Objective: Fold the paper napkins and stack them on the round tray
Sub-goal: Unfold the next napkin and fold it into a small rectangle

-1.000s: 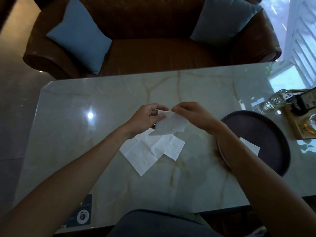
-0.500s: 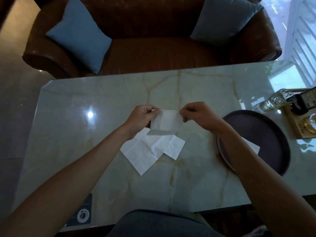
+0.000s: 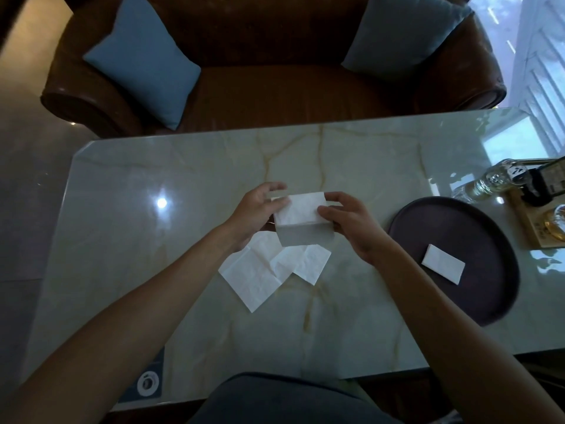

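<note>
- Mid-fold on one paper napkin, held in the air above the tabletop, between the two grips.
- Left hand clamped on the napkin's left edge, thumb over the front face, fingertips curled behind the top corner.
- Right hand clamped on the right edge, thumb pressing the front, fingers behind.
- Upper half lit and facing the camera, lower half in shadow below a crease running from grip to grip: judged a fold in half, partly closed, not yet pressed flat.
- Directly below the grips, flat on the tabletop: two unfolded napkins, overlapping, untouched.
- To the right of the right grip, well apart from it: round tray carrying one folded napkin.
- Task judged early: one done, one in hand, two waiting.
- Next move probably calls for bringing the two halves together edge to edge, pinching along the crease, then carrying the piece rightward onto the folded one, squared to it.
- Thin paper, so a light pinch only, or a torn or skewed edge.
</note>
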The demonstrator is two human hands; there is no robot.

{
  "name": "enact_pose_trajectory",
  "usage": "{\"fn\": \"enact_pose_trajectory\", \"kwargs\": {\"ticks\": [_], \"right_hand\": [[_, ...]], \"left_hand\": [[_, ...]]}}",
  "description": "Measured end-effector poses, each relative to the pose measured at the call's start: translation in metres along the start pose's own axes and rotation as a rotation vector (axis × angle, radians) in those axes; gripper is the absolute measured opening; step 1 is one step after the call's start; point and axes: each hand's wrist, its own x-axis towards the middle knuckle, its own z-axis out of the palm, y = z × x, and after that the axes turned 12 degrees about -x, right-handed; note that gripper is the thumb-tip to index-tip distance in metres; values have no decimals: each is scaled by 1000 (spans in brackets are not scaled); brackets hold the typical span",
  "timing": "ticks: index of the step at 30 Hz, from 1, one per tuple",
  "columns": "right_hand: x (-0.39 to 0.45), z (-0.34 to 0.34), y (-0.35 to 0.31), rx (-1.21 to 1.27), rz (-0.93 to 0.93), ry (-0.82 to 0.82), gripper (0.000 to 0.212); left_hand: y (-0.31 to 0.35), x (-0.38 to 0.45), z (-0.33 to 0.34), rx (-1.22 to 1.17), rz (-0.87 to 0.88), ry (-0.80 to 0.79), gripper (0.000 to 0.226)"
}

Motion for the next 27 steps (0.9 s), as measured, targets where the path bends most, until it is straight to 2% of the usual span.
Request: {"fn": "enact_pose_trajectory", "kwargs": {"ticks": [3, 7, 9, 12, 15, 18, 21, 25, 27], "right_hand": [[3, 3, 1, -5, 56, 88, 33], [5, 3, 1, -3, 55, 142, 42], [5, 2, 1, -16, 46, 138, 37], [4, 1, 0, -35, 36, 103, 21], [2, 1, -3, -47, 29, 48, 14], [1, -5, -4, -84, 22, -8, 16], [1, -12, -1, -250, -24, -57, 20], [10, -14, 3, -621, -169, -42, 34], [15, -12, 0, -706, -232, -89, 29]], "left_hand": [[-7, -4, -2, 92, 81, -52, 54], [-12, -7, -1, 270, 144, -103, 65], [-18, -5, -3, 371, 159, -121, 62], [-26, -1, -4, 592, 243, -90, 44], [-31, 3, -7, 630, 296, -49, 28], [-36, 8, -12, 659, 277, -55, 27], [-33, 8, -14, 648, 265, -51, 31], [-24, 3, -11, 591, 220, -156, 19], [-23, 3, -11, 601, 198, -178, 19]]}}
